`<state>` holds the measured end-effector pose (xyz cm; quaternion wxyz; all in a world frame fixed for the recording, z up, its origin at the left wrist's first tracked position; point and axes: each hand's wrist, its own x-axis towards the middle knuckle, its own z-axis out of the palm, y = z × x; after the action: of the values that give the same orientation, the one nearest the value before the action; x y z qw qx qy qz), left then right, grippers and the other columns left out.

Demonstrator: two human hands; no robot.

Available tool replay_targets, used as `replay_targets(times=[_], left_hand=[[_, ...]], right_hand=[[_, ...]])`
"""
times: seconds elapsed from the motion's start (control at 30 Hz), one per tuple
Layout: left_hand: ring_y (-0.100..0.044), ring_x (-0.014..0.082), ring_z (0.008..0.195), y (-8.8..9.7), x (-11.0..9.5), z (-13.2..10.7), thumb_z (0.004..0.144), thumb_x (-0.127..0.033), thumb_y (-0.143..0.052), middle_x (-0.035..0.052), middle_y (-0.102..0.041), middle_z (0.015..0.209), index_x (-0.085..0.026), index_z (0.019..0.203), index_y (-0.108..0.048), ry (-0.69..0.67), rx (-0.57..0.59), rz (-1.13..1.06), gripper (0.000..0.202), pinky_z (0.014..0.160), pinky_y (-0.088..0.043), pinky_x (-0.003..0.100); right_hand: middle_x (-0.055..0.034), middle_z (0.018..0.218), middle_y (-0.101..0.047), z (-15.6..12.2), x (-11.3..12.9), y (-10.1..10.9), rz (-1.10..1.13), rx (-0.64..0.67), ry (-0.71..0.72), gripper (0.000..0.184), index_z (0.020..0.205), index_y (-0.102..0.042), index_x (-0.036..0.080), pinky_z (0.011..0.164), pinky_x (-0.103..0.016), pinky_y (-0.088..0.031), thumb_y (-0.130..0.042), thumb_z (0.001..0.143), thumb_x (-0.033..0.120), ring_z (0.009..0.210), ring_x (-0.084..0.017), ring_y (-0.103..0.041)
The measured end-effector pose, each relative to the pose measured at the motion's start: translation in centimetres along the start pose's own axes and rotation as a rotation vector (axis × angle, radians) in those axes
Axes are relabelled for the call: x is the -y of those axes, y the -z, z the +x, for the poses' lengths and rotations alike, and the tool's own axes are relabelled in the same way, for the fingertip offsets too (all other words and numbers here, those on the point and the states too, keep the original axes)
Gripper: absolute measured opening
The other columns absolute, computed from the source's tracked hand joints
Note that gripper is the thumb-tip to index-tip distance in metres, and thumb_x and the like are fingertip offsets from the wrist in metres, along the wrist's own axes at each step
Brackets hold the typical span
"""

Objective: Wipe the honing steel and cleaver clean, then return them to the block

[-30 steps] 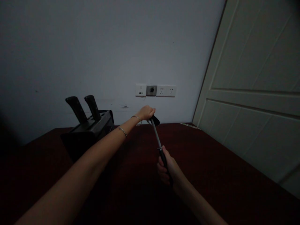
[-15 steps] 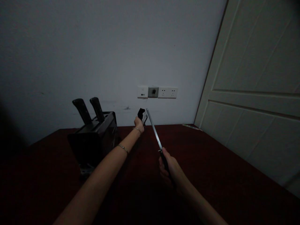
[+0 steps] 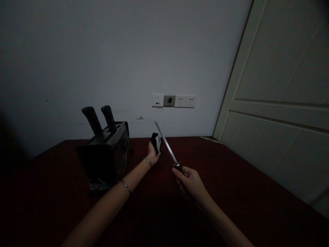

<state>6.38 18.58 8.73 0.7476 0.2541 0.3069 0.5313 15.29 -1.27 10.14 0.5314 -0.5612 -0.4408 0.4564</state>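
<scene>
A honing steel (image 3: 166, 143) is held by its black handle in my right hand (image 3: 190, 181), fingers wrapped round the grip. Its thin silver rod slants up and left toward the wall. My left hand (image 3: 153, 152) grips a black and white cloth (image 3: 156, 143), a little left of the rod and apart from it. Part of the fingers is hidden behind the cloth. On the left of the table stands a dark knife block (image 3: 104, 157) with two black-handled knives (image 3: 92, 120) standing in its top.
The dark red table (image 3: 159, 206) meets a pale wall (image 3: 128, 61) at the back. Wall sockets (image 3: 185, 101) sit above the table edge. A thin flat strip (image 3: 210, 140) lies at the back right, near a white panelled door (image 3: 277, 103).
My left hand with the cloth has drawn back toward me, away from the rod's tip. The honing steel's tip has swung left, and my right hand's thumb has shifted on the handle.
</scene>
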Motion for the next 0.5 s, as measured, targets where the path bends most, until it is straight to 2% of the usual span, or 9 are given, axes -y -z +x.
replay_targets(times=[0.17, 0.27, 0.4, 0.5], left_hand=[[-0.049, 0.0070, 0.046, 0.8, -0.3, -0.7, 0.090, -0.045, -0.040, -0.0022, -0.054, 0.060, -0.012, 0.082, -0.056, -0.021, -0.030, -0.029, 0.037, 0.045, -0.041, 0.020], [-0.048, 0.0089, 0.040, 0.7, -0.3, -1.0, 0.088, -0.043, -0.037, -0.0017, -0.052, 0.052, -0.015, 0.072, -0.057, -0.020, 0.007, -0.044, 0.038, 0.039, -0.038, 0.021], [-0.049, 0.0100, 0.040, 0.4, 0.3, -1.6, 0.083, -0.039, -0.044, -0.0006, -0.054, 0.053, -0.015, 0.072, -0.059, 0.002, 0.090, -0.067, 0.031, 0.037, -0.035, 0.020], [-0.053, 0.0106, 0.044, 0.3, 0.7, -2.0, 0.084, -0.040, -0.043, 0.0002, -0.058, 0.057, -0.015, 0.076, -0.059, 0.030, 0.118, -0.090, 0.031, 0.041, -0.039, 0.020]], right_hand=[[0.0039, 0.038, -0.048, -0.5, -0.1, -0.4, 0.044, 0.042, 0.028, 0.041, 0.052, -0.051, 0.015, 0.032, -0.018, -0.028, -0.067, 0.062, 0.051, 0.031, -0.006, -0.041], [0.0043, 0.044, -0.049, -0.6, -0.4, -0.6, 0.138, 0.095, 0.064, 0.043, 0.062, -0.059, 0.013, 0.034, -0.019, -0.030, -0.064, 0.064, 0.056, 0.034, -0.006, -0.043], [0.0065, 0.051, -0.044, -0.9, -0.6, -0.8, 0.378, 0.179, -0.013, 0.047, 0.074, -0.062, 0.013, 0.033, -0.018, -0.026, -0.061, 0.068, 0.059, 0.034, -0.004, -0.039], [0.0077, 0.052, -0.039, -1.0, -0.7, -0.8, 0.623, 0.277, -0.121, 0.041, 0.079, -0.062, 0.012, 0.033, -0.017, -0.024, -0.061, 0.072, 0.053, 0.034, -0.002, -0.030]])
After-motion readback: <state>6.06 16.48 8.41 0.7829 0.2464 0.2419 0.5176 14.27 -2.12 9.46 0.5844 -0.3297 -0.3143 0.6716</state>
